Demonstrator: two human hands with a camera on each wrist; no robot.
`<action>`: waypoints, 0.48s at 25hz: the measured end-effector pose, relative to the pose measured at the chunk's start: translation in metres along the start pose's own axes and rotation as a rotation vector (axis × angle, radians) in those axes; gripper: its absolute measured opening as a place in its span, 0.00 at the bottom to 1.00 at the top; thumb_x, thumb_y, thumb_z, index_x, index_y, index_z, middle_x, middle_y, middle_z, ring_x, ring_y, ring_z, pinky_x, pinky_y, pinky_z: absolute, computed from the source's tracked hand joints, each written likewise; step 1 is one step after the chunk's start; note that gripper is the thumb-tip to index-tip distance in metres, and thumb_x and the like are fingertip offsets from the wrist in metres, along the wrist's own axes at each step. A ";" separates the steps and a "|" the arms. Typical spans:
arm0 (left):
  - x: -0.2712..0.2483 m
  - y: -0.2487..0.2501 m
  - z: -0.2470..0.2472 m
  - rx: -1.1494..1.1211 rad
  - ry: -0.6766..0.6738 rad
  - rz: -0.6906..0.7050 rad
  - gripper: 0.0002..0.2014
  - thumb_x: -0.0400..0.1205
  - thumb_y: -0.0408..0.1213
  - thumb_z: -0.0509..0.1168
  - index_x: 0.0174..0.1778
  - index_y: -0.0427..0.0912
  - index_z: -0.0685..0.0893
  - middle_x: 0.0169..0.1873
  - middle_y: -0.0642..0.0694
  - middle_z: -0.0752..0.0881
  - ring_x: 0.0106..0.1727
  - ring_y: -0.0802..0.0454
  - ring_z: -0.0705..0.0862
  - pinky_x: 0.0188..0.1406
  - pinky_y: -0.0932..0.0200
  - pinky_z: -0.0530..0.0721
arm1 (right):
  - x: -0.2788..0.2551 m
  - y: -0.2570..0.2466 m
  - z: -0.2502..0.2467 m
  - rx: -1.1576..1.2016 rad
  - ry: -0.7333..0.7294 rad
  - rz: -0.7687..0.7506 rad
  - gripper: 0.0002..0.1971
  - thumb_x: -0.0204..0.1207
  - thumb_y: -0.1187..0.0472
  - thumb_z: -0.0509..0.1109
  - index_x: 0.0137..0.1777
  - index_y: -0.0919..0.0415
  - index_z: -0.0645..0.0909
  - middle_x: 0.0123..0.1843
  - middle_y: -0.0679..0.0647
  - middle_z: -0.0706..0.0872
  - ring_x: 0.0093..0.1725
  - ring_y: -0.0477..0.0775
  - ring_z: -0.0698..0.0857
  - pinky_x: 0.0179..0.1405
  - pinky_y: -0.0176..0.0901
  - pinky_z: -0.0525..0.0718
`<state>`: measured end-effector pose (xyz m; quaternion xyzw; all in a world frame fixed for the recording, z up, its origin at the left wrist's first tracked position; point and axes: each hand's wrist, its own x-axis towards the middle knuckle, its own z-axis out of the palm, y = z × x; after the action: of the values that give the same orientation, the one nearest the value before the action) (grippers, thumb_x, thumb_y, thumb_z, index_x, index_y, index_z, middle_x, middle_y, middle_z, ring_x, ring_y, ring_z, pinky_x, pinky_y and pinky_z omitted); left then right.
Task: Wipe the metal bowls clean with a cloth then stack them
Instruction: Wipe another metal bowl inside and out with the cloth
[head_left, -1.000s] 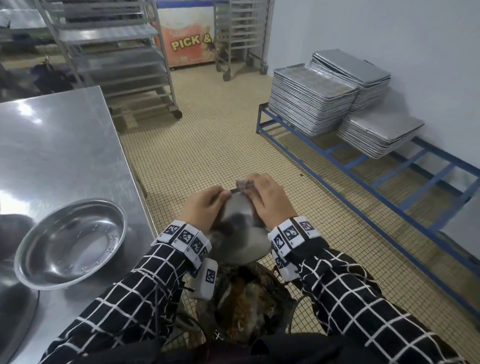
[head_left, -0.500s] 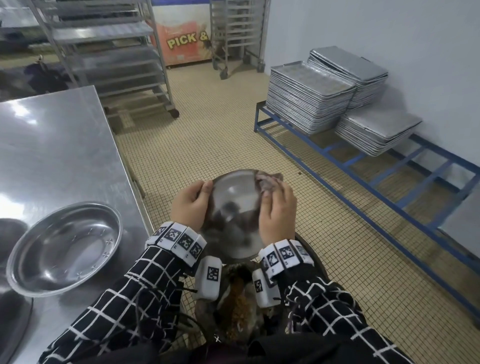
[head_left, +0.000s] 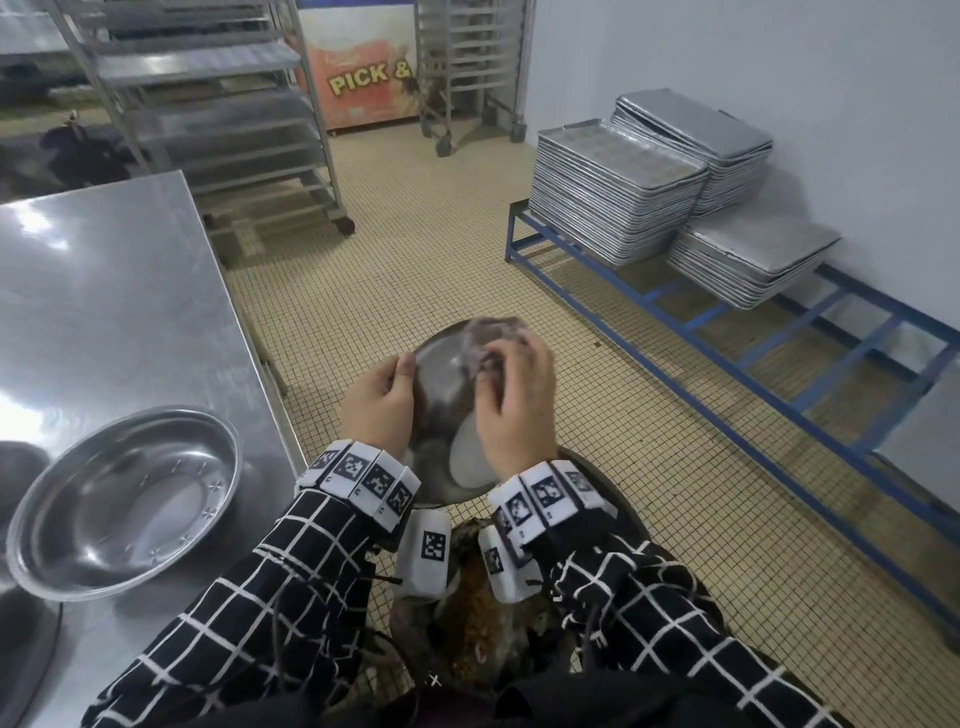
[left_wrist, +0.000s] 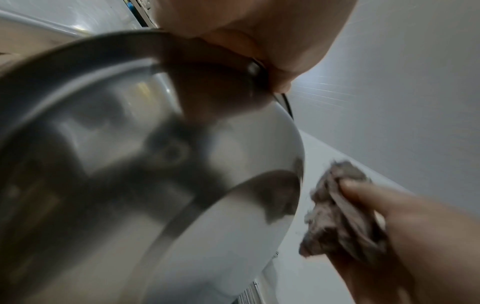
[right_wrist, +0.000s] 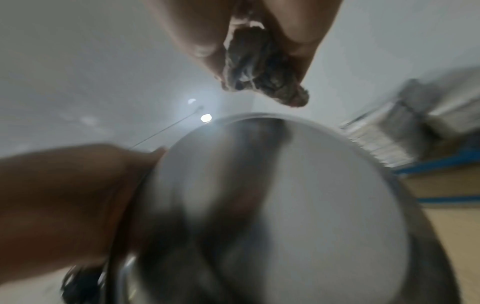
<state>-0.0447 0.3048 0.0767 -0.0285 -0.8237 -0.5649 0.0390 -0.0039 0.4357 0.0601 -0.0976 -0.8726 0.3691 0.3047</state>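
A metal bowl (head_left: 441, 395) is held tilted in front of me, its outer underside turned toward me, above a bin. My left hand (head_left: 376, 402) grips its left rim (left_wrist: 255, 69). My right hand (head_left: 511, 400) holds a crumpled grey-brown cloth (head_left: 485, 343) bunched in its fingers against the bowl's upper right side. In the wrist views the cloth (left_wrist: 340, 207) (right_wrist: 262, 67) sits just off the bowl (left_wrist: 155, 174) (right_wrist: 272, 205). A second metal bowl (head_left: 124, 499) rests upright on the steel table (head_left: 104, 291) at my left.
A dark bin (head_left: 483, 618) holding brown waste stands on the floor under my hands. Stacks of metal trays (head_left: 623, 192) lie on a blue low rack (head_left: 779, 353) at right. Wheeled shelf racks (head_left: 218, 104) stand at the back. Another round dark shape (head_left: 15, 467) shows at the table's left edge.
The bowl has been tipped up and raised a little. My right hand with the cloth has slid from the bowl's top edge down across its upper right side.
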 end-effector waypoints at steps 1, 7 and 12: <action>0.000 0.005 0.001 -0.032 -0.007 -0.006 0.18 0.86 0.47 0.56 0.30 0.49 0.79 0.23 0.56 0.79 0.27 0.59 0.77 0.26 0.73 0.73 | -0.005 -0.005 0.006 -0.121 -0.024 -0.097 0.15 0.80 0.55 0.60 0.64 0.59 0.75 0.75 0.59 0.71 0.75 0.59 0.69 0.74 0.51 0.69; 0.004 0.006 -0.009 -0.080 -0.028 0.014 0.22 0.84 0.53 0.57 0.34 0.42 0.83 0.26 0.43 0.81 0.31 0.46 0.80 0.36 0.51 0.80 | 0.011 0.007 0.000 -0.108 0.068 0.083 0.23 0.85 0.48 0.47 0.69 0.60 0.73 0.72 0.58 0.75 0.69 0.55 0.74 0.69 0.54 0.76; -0.001 0.003 -0.016 -0.195 -0.025 -0.047 0.22 0.85 0.49 0.59 0.25 0.43 0.74 0.18 0.52 0.73 0.19 0.61 0.71 0.21 0.70 0.72 | -0.012 0.061 -0.019 0.135 -0.079 0.514 0.18 0.86 0.48 0.51 0.57 0.56 0.79 0.54 0.52 0.83 0.52 0.50 0.81 0.47 0.36 0.77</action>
<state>-0.0433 0.2907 0.0850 -0.0200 -0.7656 -0.6429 0.0125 0.0139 0.4849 0.0218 -0.2809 -0.8037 0.4954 0.1723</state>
